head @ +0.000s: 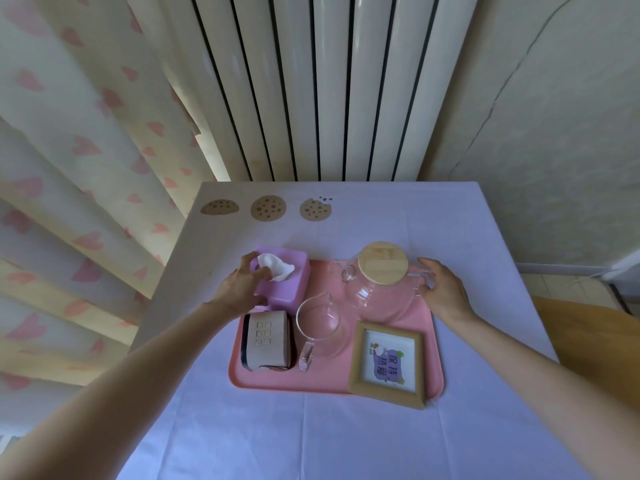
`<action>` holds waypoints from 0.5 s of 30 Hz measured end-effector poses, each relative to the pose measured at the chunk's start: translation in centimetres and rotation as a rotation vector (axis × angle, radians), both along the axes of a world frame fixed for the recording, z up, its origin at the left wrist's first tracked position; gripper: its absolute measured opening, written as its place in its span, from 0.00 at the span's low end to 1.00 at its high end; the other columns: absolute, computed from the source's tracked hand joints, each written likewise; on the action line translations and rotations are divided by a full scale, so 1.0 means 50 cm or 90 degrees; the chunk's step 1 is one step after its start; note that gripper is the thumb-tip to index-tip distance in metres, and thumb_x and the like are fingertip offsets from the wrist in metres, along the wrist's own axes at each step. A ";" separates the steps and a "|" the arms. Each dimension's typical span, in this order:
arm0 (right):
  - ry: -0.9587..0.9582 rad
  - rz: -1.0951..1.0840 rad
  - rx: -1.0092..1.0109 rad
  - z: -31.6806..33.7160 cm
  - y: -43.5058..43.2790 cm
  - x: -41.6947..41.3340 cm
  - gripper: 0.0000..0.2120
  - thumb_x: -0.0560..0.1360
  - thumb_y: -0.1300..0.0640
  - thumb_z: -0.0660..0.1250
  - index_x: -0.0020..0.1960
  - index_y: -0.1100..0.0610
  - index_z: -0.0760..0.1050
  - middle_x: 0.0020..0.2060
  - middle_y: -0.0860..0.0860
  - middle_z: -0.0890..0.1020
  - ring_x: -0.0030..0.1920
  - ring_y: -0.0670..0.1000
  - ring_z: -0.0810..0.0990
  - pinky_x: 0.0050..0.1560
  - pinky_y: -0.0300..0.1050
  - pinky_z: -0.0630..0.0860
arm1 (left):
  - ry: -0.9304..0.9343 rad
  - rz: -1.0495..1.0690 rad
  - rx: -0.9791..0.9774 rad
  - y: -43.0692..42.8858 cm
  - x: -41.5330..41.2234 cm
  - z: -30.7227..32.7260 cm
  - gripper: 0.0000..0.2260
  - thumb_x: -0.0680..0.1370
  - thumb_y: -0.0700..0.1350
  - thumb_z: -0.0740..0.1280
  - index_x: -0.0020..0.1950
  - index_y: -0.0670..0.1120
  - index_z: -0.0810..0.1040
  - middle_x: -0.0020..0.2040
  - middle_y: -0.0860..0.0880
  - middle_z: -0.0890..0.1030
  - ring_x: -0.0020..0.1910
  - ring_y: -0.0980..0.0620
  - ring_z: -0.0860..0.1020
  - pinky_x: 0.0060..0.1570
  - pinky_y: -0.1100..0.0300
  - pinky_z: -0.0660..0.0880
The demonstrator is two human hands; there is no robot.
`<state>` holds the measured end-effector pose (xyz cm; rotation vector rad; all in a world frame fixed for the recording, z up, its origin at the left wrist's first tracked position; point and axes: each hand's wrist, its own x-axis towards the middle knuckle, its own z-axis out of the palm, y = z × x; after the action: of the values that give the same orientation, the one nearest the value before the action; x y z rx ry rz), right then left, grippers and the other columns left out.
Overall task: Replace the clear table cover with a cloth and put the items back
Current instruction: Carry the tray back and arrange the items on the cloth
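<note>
On the table the lavender cloth already lies spread with the pink tray of items back on it. The left hand grips the purple tissue box and the right hand rests loosely open against the glass teapot handle, so probably only tidying remains.

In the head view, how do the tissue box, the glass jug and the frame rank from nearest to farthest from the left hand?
1. The tissue box, far left of the tray, gripped by the left hand.
2. The glass jug, mid-tray.
3. The frame, near right corner.
</note>
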<state>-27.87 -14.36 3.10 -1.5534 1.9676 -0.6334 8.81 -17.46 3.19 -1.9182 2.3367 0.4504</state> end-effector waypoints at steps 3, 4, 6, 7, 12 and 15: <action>-0.024 -0.037 0.016 -0.007 0.015 -0.009 0.25 0.74 0.67 0.64 0.70 0.59 0.66 0.66 0.56 0.73 0.65 0.58 0.72 0.63 0.48 0.68 | 0.031 0.024 -0.036 0.008 -0.006 0.030 0.25 0.71 0.46 0.73 0.66 0.49 0.72 0.75 0.43 0.54 0.62 0.38 0.73 0.59 0.52 0.73; -0.029 -0.044 0.022 -0.009 0.021 -0.014 0.25 0.74 0.66 0.64 0.71 0.59 0.65 0.66 0.56 0.73 0.66 0.58 0.71 0.63 0.49 0.68 | 0.048 0.037 -0.059 0.006 -0.009 0.044 0.25 0.71 0.46 0.74 0.66 0.49 0.72 0.75 0.42 0.55 0.62 0.38 0.73 0.59 0.51 0.73; -0.046 -0.055 0.025 -0.012 0.030 -0.021 0.25 0.75 0.64 0.64 0.71 0.58 0.65 0.66 0.56 0.73 0.66 0.57 0.72 0.62 0.50 0.69 | 0.075 0.061 -0.106 -0.016 -0.023 0.078 0.25 0.70 0.47 0.74 0.65 0.48 0.73 0.74 0.42 0.56 0.62 0.37 0.72 0.58 0.47 0.75; -0.056 -0.060 0.030 -0.013 0.035 -0.022 0.25 0.75 0.64 0.65 0.71 0.57 0.65 0.65 0.56 0.74 0.65 0.57 0.72 0.62 0.50 0.70 | 0.083 0.070 -0.124 -0.034 -0.036 0.095 0.24 0.71 0.47 0.74 0.65 0.47 0.73 0.74 0.42 0.56 0.62 0.37 0.72 0.58 0.46 0.75; -0.104 -0.070 0.009 -0.017 0.040 -0.016 0.22 0.76 0.66 0.63 0.68 0.52 0.70 0.54 0.52 0.79 0.55 0.54 0.78 0.55 0.44 0.72 | 0.117 0.105 -0.107 -0.158 -0.130 0.114 0.23 0.72 0.47 0.73 0.65 0.47 0.72 0.74 0.43 0.56 0.67 0.38 0.66 0.61 0.48 0.71; -0.161 -0.083 -0.020 -0.010 0.027 -0.023 0.20 0.77 0.68 0.61 0.62 0.49 0.75 0.45 0.45 0.80 0.41 0.36 0.79 0.47 0.31 0.72 | 0.112 0.115 -0.064 -0.202 -0.156 0.069 0.23 0.72 0.45 0.72 0.65 0.47 0.72 0.74 0.43 0.55 0.69 0.41 0.65 0.61 0.50 0.69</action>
<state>-29.02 -13.02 2.59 -1.2988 1.8844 -0.8717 1.02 -27.57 6.66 -2.2344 2.3389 0.5478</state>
